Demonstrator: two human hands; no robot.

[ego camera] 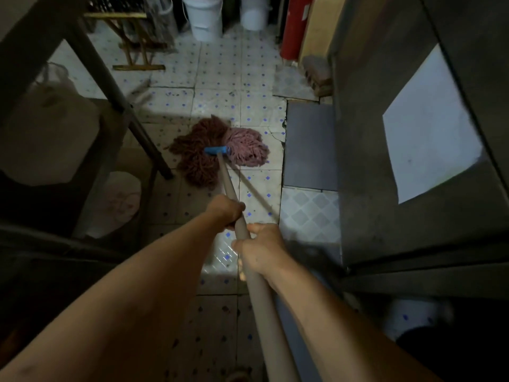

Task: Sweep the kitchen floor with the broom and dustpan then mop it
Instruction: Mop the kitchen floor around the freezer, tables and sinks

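mop head point(220, 150) brown & pink strands, blue clamp point(216, 150), beige mop handle point(256, 285), floor tiles point(220, 62) white w/ blue dots, white buckets point(205, 16), red cylinder point(296, 26)

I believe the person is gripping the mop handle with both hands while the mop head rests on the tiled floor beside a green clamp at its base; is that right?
Not quite: the head view shows the clamp is blue, not green. The rest stands: the left hand and right hand both grip the mop handle, and the mop head rests on the tiled floor.
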